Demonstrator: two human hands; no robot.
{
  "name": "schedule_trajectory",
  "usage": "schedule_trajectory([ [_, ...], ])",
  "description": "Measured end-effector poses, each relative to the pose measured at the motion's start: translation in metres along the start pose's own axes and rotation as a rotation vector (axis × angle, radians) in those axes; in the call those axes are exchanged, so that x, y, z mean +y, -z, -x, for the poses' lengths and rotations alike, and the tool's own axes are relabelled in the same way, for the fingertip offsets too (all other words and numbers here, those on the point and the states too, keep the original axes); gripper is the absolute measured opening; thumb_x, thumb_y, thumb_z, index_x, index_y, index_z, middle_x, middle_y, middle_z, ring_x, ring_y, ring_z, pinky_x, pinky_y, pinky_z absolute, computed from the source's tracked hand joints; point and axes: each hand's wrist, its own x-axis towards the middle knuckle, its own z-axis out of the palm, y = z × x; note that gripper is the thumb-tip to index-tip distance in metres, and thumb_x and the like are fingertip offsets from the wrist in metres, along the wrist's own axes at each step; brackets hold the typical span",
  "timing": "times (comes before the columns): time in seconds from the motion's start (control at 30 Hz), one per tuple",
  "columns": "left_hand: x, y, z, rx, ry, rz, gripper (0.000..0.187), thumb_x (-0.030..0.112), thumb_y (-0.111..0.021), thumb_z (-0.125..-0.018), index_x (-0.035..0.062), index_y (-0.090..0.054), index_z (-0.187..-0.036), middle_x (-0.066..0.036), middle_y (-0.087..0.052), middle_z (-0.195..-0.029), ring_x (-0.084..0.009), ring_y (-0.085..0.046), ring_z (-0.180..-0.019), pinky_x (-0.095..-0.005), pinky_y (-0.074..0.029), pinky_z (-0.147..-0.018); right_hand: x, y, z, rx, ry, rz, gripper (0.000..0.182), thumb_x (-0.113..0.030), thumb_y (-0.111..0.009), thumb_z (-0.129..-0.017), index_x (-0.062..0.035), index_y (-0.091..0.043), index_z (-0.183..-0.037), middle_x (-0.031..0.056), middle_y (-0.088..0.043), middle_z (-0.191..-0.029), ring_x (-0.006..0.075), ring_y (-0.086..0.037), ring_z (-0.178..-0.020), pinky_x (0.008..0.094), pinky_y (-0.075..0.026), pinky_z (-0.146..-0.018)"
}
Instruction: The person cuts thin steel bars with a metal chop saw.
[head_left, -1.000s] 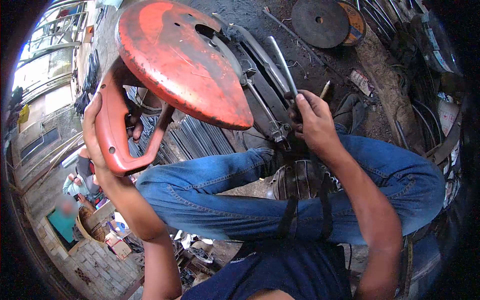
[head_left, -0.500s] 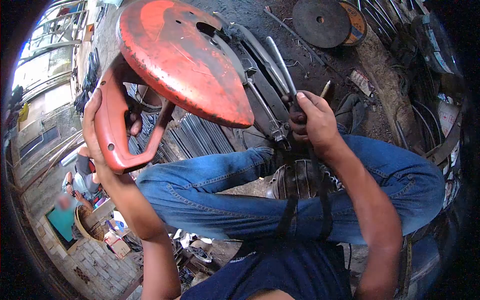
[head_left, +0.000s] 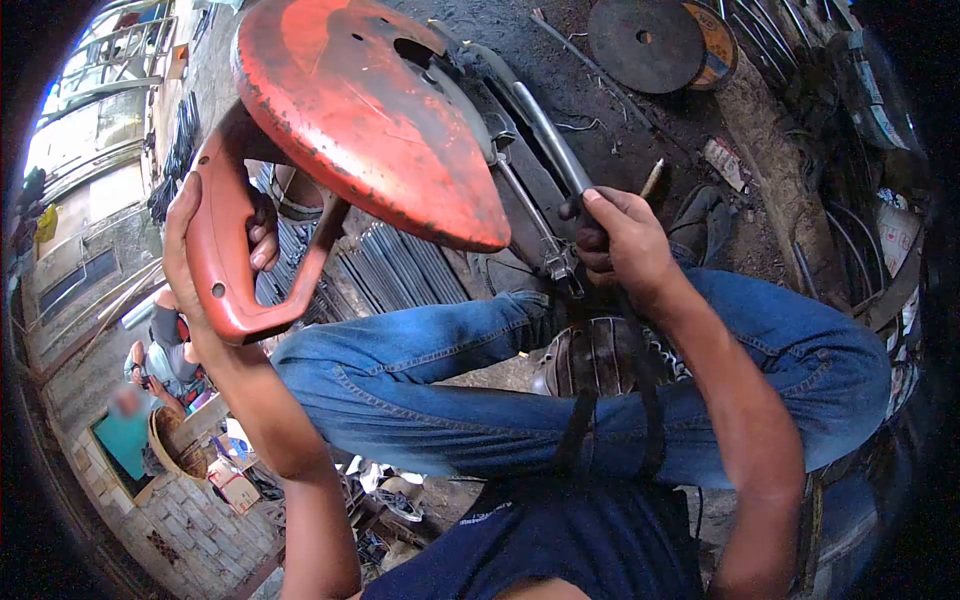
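My left hand [head_left: 181, 245] is wrapped around the red handle of a cut-off saw, with fingertips showing inside the loop. The saw's scuffed red blade guard [head_left: 370, 130] fills the upper middle of the view. In my right hand [head_left: 630, 238] I grip a grey metal rod [head_left: 552, 137], its free end slanting up and left, just right of the saw's base. Between the guard and that hand runs the saw's clamp screw [head_left: 523, 200]. How the rod's lower end sits inside my fingers is hidden.
Two abrasive cutting discs [head_left: 645, 45] lie overlapped on the dark ground near a wooden beam [head_left: 765, 150]. Bundled metal rods [head_left: 400, 265] rest beyond my left leg. A strapped, rounded object [head_left: 590, 357] sits between my legs. Another person [head_left: 170, 360] is seated far left.
The rod in my right hand has shifted slightly left and down at its free end. My left hand stays on the saw handle, its fingers curled slightly differently.
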Motion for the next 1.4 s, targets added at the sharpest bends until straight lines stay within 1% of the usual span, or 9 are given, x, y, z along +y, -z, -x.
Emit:
schedule_trajectory([
  [0.1,-0.002,-0.009,0.003,0.082,-0.015,-0.087,0.053,0.050,-0.048,-0.091,-0.0024,-0.054,-0.096,-0.008,-0.051,-0.065,-0.0166,-0.043,-0.045,-0.0284,-0.037,-0.044,0.014,0.004,-0.010,-0.015,0.106,0.144,0.030,-0.030,-0.047,-0.100,-0.0029,-0.057,-0.108,-0.0041,-0.045,-0.066,0.0047,-0.037,-0.048,0.0219,-0.027,-0.039],
  [0.17,-0.007,-0.013,0.005,0.255,-0.213,-0.233,0.047,0.040,-0.055,-0.090,-0.0036,-0.054,-0.107,-0.012,-0.058,-0.075,-0.0182,-0.051,-0.051,-0.0289,-0.043,-0.047,0.026,0.007,-0.019,0.051,0.390,0.307,0.037,-0.030,-0.051,-0.097,0.0054,-0.062,-0.102,0.0092,-0.062,-0.077,0.0184,-0.058,-0.063,0.0340,-0.046,-0.060],
  [0.37,0.003,-0.004,0.010,-0.063,-0.061,-0.084,0.051,0.007,-0.070,-0.078,-0.0047,-0.046,-0.122,-0.018,-0.063,-0.096,-0.0235,-0.066,-0.075,-0.0357,-0.057,-0.064,0.019,0.006,-0.020,0.133,0.430,0.586,0.033,-0.024,-0.053,-0.094,0.0072,-0.063,-0.093,0.0223,-0.060,-0.071,0.0290,-0.062,-0.066,0.0402,-0.046,-0.064],
  [0.6,-0.002,-0.007,0.007,0.081,-0.147,-0.408,0.065,-0.008,-0.077,-0.064,-0.0043,-0.046,-0.121,-0.019,-0.062,-0.098,-0.0229,-0.066,-0.077,-0.0348,-0.057,-0.064,0.010,-0.003,-0.009,0.173,0.497,0.784,0.026,-0.019,-0.056,-0.092,0.0060,-0.064,-0.090,0.0289,-0.061,-0.079,0.0453,-0.061,-0.078,0.0484,-0.047,-0.070],
  [0.7,-0.006,0.012,-0.004,0.085,-0.236,-0.284,0.055,-0.007,-0.073,-0.068,-0.0042,-0.049,-0.117,-0.016,-0.062,-0.096,-0.0202,-0.065,-0.074,-0.0318,-0.055,-0.063,0.007,-0.007,-0.006,0.196,0.526,0.814,0.024,-0.018,-0.057,-0.091,0.0056,-0.063,-0.088,0.0305,-0.061,-0.080,0.0475,-0.060,-0.079,0.0512,-0.046,-0.071],
  [0.8,0.001,-0.004,0.004,0.120,0.002,-0.121,0.050,-0.007,-0.070,-0.070,-0.0039,-0.050,-0.115,-0.014,-0.062,-0.093,-0.0184,-0.064,-0.072,-0.0287,-0.054,-0.061,0.008,-0.007,-0.004,0.185,0.549,0.851,0.022,-0.016,-0.057,-0.091,0.0054,-0.062,-0.086,0.0321,-0.059,-0.077,0.0477,-0.060,-0.080,0.0525,-0.046,-0.070],
  [0.87,-0.001,0.006,-0.001,0.045,0.007,-0.125,0.055,0.045,-0.049,-0.090,-0.0041,-0.055,-0.113,-0.020,-0.064,-0.095,-0.0330,-0.065,-0.071,-0.0410,-0.054,-0.071,0.009,-0.006,-0.003,0.165,0.620,0.898,0.018,-0.012,-0.056,-0.088,0.0053,-0.060,-0.085,0.0330,-0.058,-0.075,0.0479,-0.060,-0.080,0.0532,-0.047,-0.071],
  [1.17,0.000,-0.003,0.003,0.195,-0.107,-0.375,0.056,0.046,-0.050,-0.089,-0.0041,-0.056,-0.113,-0.019,-0.064,-0.094,-0.0315,-0.066,-0.073,-0.0397,-0.054,-0.074,0.003,0.000,-0.001,0.154,0.627,1.187,0.016,-0.010,-0.052,-0.089,0.0050,-0.053,-0.083,0.0300,-0.058,-0.071,0.0485,-0.059,-0.073,0.0546,-0.047,-0.067],
  [1.4,0.000,-0.011,0.017,0.056,-0.102,-0.369,0.057,0.047,-0.050,-0.089,-0.0037,-0.056,-0.113,-0.019,-0.064,-0.093,-0.0306,-0.066,-0.075,-0.0395,-0.053,-0.074,-0.006,-0.002,0.005,0.128,0.621,1.329,0.015,-0.008,-0.046,-0.085,0.0027,-0.056,-0.086,0.0283,-0.063,-0.078,0.0448,-0.064,-0.079,0.0525,-0.051,-0.071],
])
